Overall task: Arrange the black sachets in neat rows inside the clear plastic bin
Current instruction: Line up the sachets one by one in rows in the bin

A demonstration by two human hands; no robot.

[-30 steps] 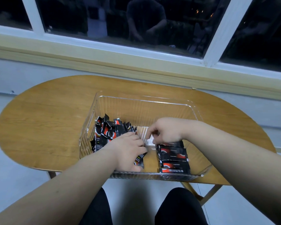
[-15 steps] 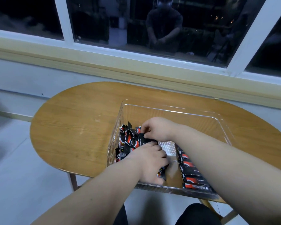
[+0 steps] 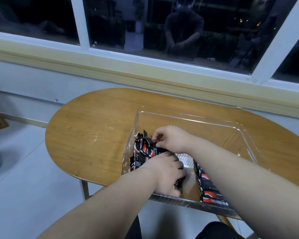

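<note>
A dark window point(image 3: 179, 31) with white bars runs along the back, above a pale wood sill point(image 3: 128, 73) and a grey wall. Below it stands an oval wooden counter point(image 3: 93, 131) on a light floor point(image 3: 24, 187).

The clear bin point(image 3: 214, 123) sits on the right half of the counter, its near wall close to the counter's front edge. Inside are black sachets with red marks, in two groups. A bunch point(image 3: 141, 152) stands on edge, jumbled and leaning, against the bin's left wall. A row point(image 3: 209, 188) lies flat and overlapping nearer the bin's right side and runs to its front wall; the right forearm hides part of it. Bare bin floor shows between the two groups.

Both hands are in the bin's left half. The left hand point(image 3: 164, 171) is at the near end of the bunch, knuckles up, fingers curled down around several sachets whose ends stick out below the fingertips. The right hand point(image 3: 171, 138) reaches across from the right to the far end of the bunch, where its thumb and bent forefinger pinch the sachet tops. The bunch lies between the two hands, touching both.
</note>
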